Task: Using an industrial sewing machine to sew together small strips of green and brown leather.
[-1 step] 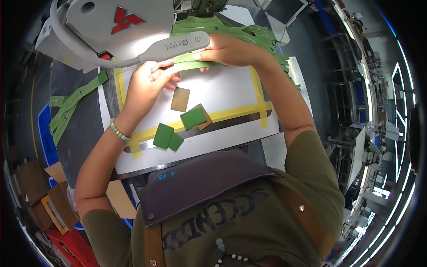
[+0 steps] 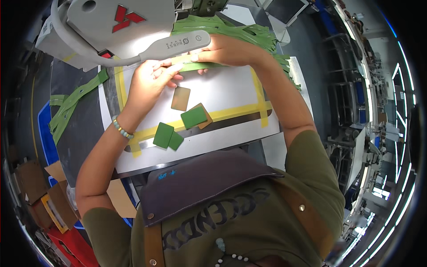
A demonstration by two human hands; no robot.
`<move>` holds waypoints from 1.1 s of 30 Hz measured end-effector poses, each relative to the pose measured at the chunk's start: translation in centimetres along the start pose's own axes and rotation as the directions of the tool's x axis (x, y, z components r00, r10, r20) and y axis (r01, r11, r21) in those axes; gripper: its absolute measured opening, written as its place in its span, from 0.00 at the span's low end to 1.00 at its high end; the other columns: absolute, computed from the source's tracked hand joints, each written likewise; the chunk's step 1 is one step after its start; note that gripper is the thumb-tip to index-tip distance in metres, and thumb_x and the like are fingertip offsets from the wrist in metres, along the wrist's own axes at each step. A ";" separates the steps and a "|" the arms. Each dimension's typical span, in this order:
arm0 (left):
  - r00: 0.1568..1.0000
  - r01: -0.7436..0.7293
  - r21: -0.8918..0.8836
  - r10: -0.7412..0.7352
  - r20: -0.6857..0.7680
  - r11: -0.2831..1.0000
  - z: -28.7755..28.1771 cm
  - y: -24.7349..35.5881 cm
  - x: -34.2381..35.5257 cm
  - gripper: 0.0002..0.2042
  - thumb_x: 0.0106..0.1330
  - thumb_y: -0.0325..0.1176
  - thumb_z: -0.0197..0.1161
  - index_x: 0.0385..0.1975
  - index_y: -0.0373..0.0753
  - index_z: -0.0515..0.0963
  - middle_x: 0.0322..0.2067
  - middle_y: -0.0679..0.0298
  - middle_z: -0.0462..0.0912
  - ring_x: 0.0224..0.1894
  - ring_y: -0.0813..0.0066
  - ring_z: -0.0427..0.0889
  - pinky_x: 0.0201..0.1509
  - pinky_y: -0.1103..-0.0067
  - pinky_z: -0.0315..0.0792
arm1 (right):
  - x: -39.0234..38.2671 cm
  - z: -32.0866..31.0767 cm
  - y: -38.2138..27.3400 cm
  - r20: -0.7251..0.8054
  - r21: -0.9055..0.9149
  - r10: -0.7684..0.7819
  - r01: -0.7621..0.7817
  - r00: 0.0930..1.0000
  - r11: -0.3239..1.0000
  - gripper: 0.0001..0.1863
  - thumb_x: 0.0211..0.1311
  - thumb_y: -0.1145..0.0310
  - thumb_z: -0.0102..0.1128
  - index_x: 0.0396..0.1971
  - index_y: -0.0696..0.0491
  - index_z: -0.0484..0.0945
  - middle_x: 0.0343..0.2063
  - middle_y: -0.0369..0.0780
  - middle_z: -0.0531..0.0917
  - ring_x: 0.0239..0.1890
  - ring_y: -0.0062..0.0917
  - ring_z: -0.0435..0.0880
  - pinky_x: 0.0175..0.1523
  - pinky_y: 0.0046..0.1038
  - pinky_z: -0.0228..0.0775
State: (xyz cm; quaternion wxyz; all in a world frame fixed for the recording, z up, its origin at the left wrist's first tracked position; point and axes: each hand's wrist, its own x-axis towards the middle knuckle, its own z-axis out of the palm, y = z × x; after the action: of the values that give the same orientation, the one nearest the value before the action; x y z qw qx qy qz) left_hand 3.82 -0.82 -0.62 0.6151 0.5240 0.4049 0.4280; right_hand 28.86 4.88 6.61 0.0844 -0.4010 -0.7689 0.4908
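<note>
My left hand (image 2: pixel 149 82) and my right hand (image 2: pixel 227 51) both hold a narrow green strip (image 2: pixel 198 66) flat on the white work plate (image 2: pixel 231 89), just under the head of a white sewing machine (image 2: pixel 120 22). My left fingers press on the strip's left end and my right fingers pinch its right part. A grey lamp arm (image 2: pixel 173 44) crosses just above my fingers. Nearer to me on the plate lie a brown card-shaped piece (image 2: pixel 180 98), a green piece on a brown one (image 2: pixel 194 117), and two green pieces (image 2: pixel 163 135) side by side.
A heap of green strips (image 2: pixel 235 31) lies behind the plate, and more green strips (image 2: pixel 71 104) hang off the dark table at left. Yellow tape (image 2: pixel 235 112) marks the plate. Cardboard boxes (image 2: pixel 40 200) and a blue bin (image 2: pixel 42 129) stand at lower left.
</note>
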 end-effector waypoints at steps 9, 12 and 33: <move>0.984 -0.110 0.159 0.130 -0.120 0.981 -0.5 -1.1 -0.8 0.09 0.74 0.26 0.67 0.46 0.26 0.81 0.33 0.60 0.88 0.33 0.78 0.89 0.36 0.84 0.82 | -1.2 -2.9 1.1 0.068 0.053 0.210 -0.214 0.975 0.975 0.18 0.77 0.58 0.59 0.57 0.52 0.82 0.38 0.31 0.83 0.30 0.14 0.78 0.35 0.20 0.71; 0.982 -0.127 0.135 0.143 -0.120 0.983 -0.2 -1.0 -1.0 0.08 0.74 0.26 0.67 0.46 0.28 0.82 0.34 0.61 0.87 0.33 0.78 0.89 0.36 0.84 0.83 | -2.5 -4.1 3.8 0.016 0.036 0.105 -0.105 0.994 0.994 0.16 0.75 0.56 0.60 0.52 0.50 0.85 0.32 0.29 0.83 0.31 0.14 0.76 0.34 0.20 0.67; 0.716 -0.546 0.837 0.510 0.477 -0.016 -4.3 0.3 -3.2 0.16 0.63 0.25 0.72 0.50 0.33 0.85 0.55 0.61 0.87 0.41 0.66 0.84 0.47 0.74 0.81 | -0.5 -2.5 2.1 -0.092 -0.178 0.186 -0.200 0.978 0.964 0.16 0.74 0.57 0.64 0.36 0.57 0.83 0.18 0.30 0.74 0.18 0.14 0.74 0.24 0.23 0.69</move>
State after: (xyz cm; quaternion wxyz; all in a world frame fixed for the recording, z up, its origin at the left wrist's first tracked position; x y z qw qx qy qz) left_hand -1.30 -2.50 -0.68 -0.0408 0.8985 0.3364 0.2791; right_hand 31.64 6.70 6.27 0.0270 -0.4982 -0.7650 0.4072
